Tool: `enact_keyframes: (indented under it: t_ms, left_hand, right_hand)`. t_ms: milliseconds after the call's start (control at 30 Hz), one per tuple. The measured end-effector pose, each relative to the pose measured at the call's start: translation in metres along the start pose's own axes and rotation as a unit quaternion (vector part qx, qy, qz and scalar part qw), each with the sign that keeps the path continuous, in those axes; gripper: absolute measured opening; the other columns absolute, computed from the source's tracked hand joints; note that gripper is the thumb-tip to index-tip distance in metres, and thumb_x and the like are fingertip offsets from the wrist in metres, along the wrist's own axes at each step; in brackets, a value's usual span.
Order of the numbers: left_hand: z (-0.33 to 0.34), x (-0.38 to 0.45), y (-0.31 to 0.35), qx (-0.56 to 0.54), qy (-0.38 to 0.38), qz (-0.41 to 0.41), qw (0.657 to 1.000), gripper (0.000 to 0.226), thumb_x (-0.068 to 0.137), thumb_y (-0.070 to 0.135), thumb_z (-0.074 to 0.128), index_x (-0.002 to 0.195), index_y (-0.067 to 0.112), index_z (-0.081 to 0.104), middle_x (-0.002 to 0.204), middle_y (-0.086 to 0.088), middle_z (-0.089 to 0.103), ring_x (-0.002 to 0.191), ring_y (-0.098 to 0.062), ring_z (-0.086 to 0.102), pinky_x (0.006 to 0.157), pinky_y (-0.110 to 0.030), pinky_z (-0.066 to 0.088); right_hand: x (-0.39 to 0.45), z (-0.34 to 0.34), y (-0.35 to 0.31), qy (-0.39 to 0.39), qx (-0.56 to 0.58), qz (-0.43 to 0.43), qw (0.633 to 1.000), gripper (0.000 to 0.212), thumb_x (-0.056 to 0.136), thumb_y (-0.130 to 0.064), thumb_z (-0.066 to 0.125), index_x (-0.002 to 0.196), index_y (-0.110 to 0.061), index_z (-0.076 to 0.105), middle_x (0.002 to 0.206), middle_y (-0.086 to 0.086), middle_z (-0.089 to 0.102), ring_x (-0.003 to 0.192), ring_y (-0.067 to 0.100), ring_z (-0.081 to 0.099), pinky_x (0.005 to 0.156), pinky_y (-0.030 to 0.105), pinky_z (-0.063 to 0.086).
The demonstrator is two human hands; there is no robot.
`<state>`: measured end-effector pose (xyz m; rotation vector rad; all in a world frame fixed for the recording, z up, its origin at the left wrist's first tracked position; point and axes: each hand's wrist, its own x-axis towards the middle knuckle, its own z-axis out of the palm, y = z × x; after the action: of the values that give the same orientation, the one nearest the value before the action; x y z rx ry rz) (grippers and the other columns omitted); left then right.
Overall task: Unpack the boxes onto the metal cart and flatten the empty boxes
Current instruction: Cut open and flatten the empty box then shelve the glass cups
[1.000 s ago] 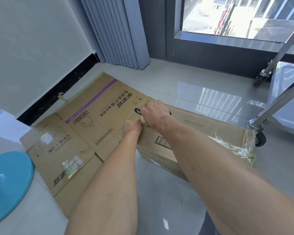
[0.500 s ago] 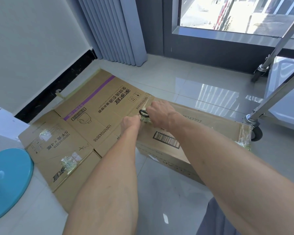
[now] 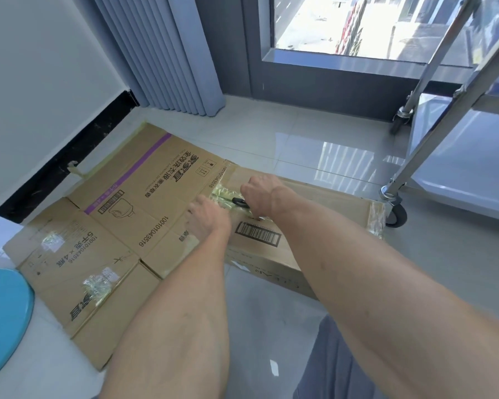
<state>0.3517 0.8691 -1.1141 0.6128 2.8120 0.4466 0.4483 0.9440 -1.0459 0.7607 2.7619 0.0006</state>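
Two bare hands meet at the near-left end of a closed cardboard box (image 3: 308, 226) that stands on the tiled floor (image 3: 271, 145). The right hand (image 3: 261, 194) is curled tight around a black-handled tool (image 3: 240, 202), likely scissors or a cutter, though most of it is hidden; only a black loop shows below the knuckles. It sits on a strip of crinkled clear tape (image 3: 224, 194) at the box's top seam. The left hand (image 3: 209, 218) lies on the box's top corner just beside that tape, fingers bent downward; whether it pinches the tape or only presses the cardboard cannot be told. The box's flaps are shut, so its contents are unseen; a barcode label (image 3: 257, 234) lies on top, and more tape wraps its far right end.

Left of it, touching its end, a flattened box (image 3: 113, 226) with a purple stripe lies spread on the floor. The metal cart (image 3: 458, 156) stands to the right, one caster (image 3: 396, 214) near the closed box's far corner. A blue round object (image 3: 3, 315) sits at the lower left edge.

Compared with half a second ago, the black loop sits further right along the seam and more torn tape is exposed left of it.
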Motion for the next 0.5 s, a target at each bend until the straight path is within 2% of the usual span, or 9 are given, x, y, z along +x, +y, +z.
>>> enact_keyframes:
  t_ms: [67, 167, 233, 333, 433, 500]
  left_hand:
    - [-0.001, -0.017, -0.003, 0.046, 0.010, 0.072, 0.996, 0.035, 0.097, 0.018, 0.050, 0.130, 0.008, 0.046, 0.123, -0.015, 0.050, 0.105, -0.026, 0.051, 0.085, -0.037, 0.042]
    - [-0.002, -0.030, -0.005, 0.075, 0.025, 0.142, 0.987, 0.027, 0.095, 0.011, 0.049, 0.122, 0.011, 0.051, 0.125, -0.012, 0.046, 0.110, -0.024, 0.045, 0.090, -0.034, 0.040]
    - [-0.004, -0.036, -0.002, 0.085, 0.025, 0.136, 0.987, 0.022, 0.095, 0.015, 0.052, 0.117, 0.010, 0.053, 0.130, -0.012, 0.044, 0.113, -0.022, 0.043, 0.093, -0.034, 0.042]
    - [-0.005, -0.044, 0.010, 0.107, 0.022, 0.142, 0.984, 0.027, 0.094, 0.023, 0.060, 0.119, 0.013, 0.056, 0.138, -0.010, 0.040, 0.106, -0.018, 0.043, 0.085, -0.033, 0.044]
    - [-0.001, -0.052, 0.029, 0.118, 0.009, 0.181, 0.976, 0.025, 0.094, 0.016, 0.057, 0.118, 0.010, 0.060, 0.136, -0.012, 0.044, 0.121, -0.024, 0.043, 0.100, -0.035, 0.041]
    - [0.005, -0.058, 0.043, 0.127, -0.019, 0.182, 0.975, 0.028, 0.094, 0.016, 0.057, 0.121, 0.007, 0.060, 0.136, -0.013, 0.045, 0.125, -0.027, 0.042, 0.102, -0.035, 0.040]
  right_hand:
    - [-0.010, 0.003, 0.008, -0.014, 0.008, 0.010, 1.000, 0.025, 0.095, -0.012, 0.053, 0.120, -0.010, 0.059, 0.116, 0.010, 0.062, 0.099, 0.024, 0.059, 0.084, 0.034, 0.049]
    - [-0.028, 0.006, 0.024, -0.040, 0.015, 0.026, 0.999, 0.027, 0.096, -0.012, 0.054, 0.122, -0.009, 0.056, 0.119, 0.010, 0.060, 0.098, 0.023, 0.057, 0.083, 0.032, 0.049]
    - [-0.040, 0.006, 0.034, -0.059, 0.019, 0.044, 0.997, 0.027, 0.094, -0.014, 0.057, 0.121, -0.010, 0.057, 0.122, 0.009, 0.060, 0.101, 0.024, 0.059, 0.079, 0.032, 0.047]
    - [-0.055, 0.007, 0.043, -0.098, 0.031, 0.070, 0.992, 0.032, 0.092, -0.022, 0.064, 0.122, -0.012, 0.059, 0.124, 0.007, 0.060, 0.110, 0.024, 0.060, 0.079, 0.031, 0.045]
    - [-0.067, 0.006, 0.048, -0.094, 0.041, 0.083, 0.991, 0.032, 0.094, -0.023, 0.061, 0.125, -0.014, 0.057, 0.125, 0.006, 0.060, 0.110, 0.024, 0.060, 0.077, 0.030, 0.043]
    - [-0.074, 0.002, 0.051, -0.083, 0.052, 0.094, 0.991, 0.030, 0.097, -0.024, 0.056, 0.124, -0.015, 0.057, 0.124, 0.005, 0.061, 0.109, 0.024, 0.061, 0.078, 0.030, 0.043]
